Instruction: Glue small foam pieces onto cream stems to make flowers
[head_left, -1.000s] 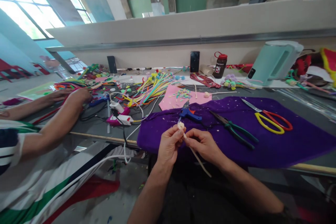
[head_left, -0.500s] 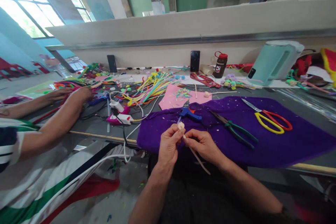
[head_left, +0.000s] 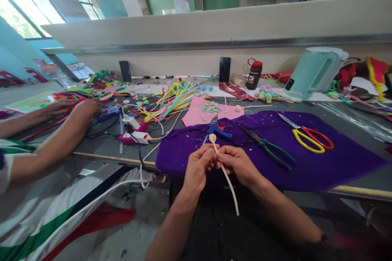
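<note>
A cream pipe cleaner with a small coiled bud at its upper end is held in front of me. My left hand pinches near the stem below the bud, though its fingertips partly overlap my other hand's. With thumb and fingers my right hand grips the same stem, and the free tail hangs toward my lap. Just beyond the bud a blue glue gun lies on the purple cloth. Dark green pliers and scissors with red and yellow handles rest to the right.
A pink sheet carries small clippings. Behind it lie many coloured pipe cleaners. A power strip with cords sits at left, beside a co-worker's arm. A phone, bottle and kettle stand at the back.
The bud, earlier at my left fingertips, now stands clear above both hands. The stem has turned more upright, and my hands are closer together. The view has shifted slightly.
</note>
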Motion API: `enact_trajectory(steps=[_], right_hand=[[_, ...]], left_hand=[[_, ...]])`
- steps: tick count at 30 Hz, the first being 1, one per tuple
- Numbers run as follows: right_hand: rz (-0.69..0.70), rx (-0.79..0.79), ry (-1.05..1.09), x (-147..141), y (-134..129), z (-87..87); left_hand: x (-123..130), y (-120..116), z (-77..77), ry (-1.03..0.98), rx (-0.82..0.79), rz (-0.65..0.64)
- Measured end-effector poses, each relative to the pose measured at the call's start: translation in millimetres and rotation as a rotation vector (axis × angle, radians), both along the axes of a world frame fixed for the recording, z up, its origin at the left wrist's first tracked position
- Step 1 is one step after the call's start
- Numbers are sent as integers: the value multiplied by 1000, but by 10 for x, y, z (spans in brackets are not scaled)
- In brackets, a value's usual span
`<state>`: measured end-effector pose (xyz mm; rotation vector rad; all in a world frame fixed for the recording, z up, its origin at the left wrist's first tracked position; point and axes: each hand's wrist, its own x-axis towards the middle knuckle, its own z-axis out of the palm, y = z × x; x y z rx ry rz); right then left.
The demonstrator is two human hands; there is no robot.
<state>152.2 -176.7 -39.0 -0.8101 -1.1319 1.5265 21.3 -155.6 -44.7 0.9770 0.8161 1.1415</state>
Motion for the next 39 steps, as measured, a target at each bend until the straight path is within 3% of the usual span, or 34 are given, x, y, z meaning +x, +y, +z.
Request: enact_trajectory(steps=[10, 39], right_hand=[[61, -91, 88, 18, 22, -38], [-45, 13, -77, -8, 8, -45]], left_hand=[[32, 41, 14, -39, -56, -24], [29, 74, -2, -36, -64, -7]])
